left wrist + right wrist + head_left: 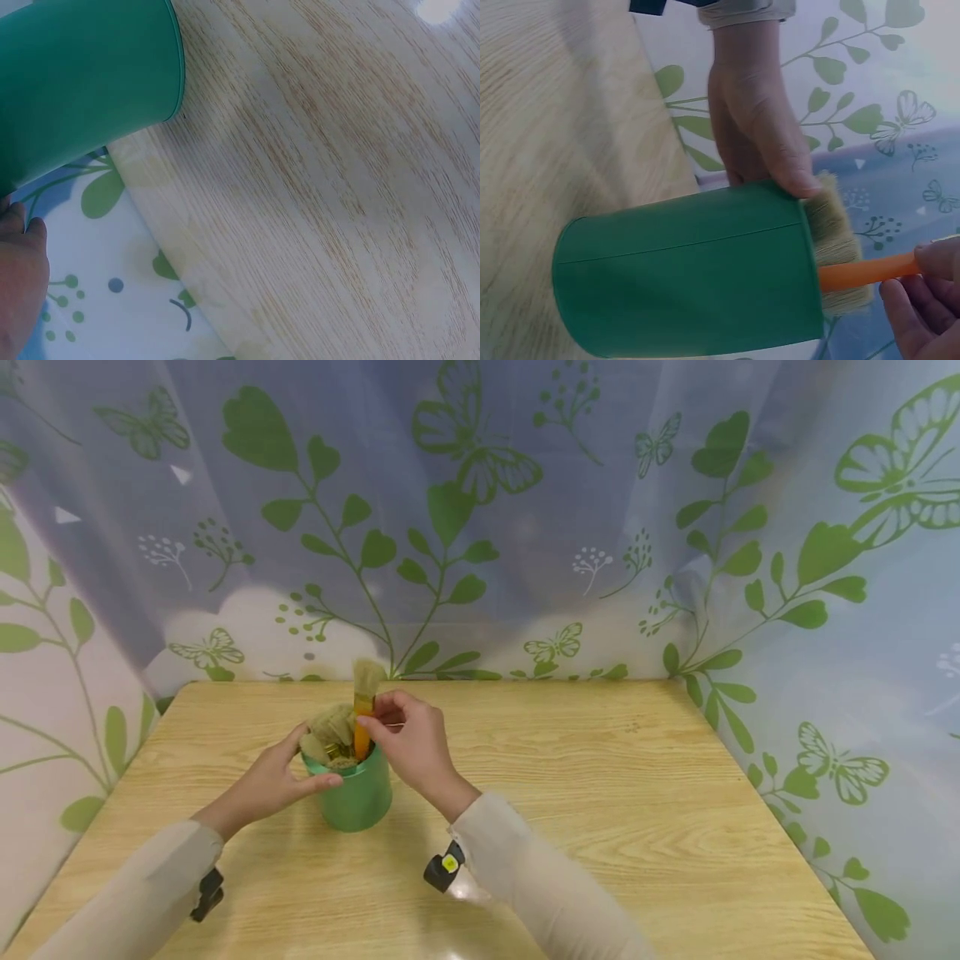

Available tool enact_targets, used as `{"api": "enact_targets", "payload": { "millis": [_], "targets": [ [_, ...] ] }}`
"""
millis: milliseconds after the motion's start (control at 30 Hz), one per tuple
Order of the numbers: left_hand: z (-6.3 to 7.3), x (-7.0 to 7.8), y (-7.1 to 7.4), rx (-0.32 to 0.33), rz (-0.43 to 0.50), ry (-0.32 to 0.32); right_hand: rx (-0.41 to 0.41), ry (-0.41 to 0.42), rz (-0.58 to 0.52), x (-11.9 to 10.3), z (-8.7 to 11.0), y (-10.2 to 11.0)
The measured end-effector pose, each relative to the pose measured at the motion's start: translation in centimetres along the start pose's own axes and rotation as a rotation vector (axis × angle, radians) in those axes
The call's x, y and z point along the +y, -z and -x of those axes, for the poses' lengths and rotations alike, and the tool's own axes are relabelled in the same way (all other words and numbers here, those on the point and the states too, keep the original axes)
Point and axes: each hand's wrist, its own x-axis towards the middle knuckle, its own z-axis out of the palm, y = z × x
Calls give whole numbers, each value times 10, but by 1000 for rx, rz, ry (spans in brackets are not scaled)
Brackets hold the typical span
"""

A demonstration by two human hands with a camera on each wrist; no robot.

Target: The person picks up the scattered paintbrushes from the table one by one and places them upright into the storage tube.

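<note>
A green cylindrical holder [356, 802] stands upright on the wooden table, with several pale-bristled brushes [332, 727] in it, bristles up. My left hand [272, 783] holds the holder near its rim from the left, thumb on the near side. Between thumb and fingers, my right hand [418, 739] pinches the orange handle of a paintbrush [362, 739], whose bristles point up above the rim. The handle's lower end is hidden inside the holder. In the right wrist view, the orange handle [866, 273] sticks out past the rim, beside other bristles [831, 217].
The light wooden table [600, 802] extends to the right of the holder. Behind it and along the sides hangs a curtain [510, 577] printed with green leaves and butterflies. Black wrist mounts [442, 868] are strapped on at the sleeves.
</note>
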Motion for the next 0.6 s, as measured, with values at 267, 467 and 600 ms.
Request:
{"api": "enact_targets", "payload": {
  "millis": [267, 467, 600],
  "targets": [
    [-6, -8, -3, 18, 21, -80, -57, -4, 13, 4, 4, 9],
    [-4, -6, -2, 1, -10, -24, -84, -27, 62, 24, 0, 32],
    [2, -3, 2, -25, -71, 26, -118, -45, 149, 43, -2, 60]
  ]
}}
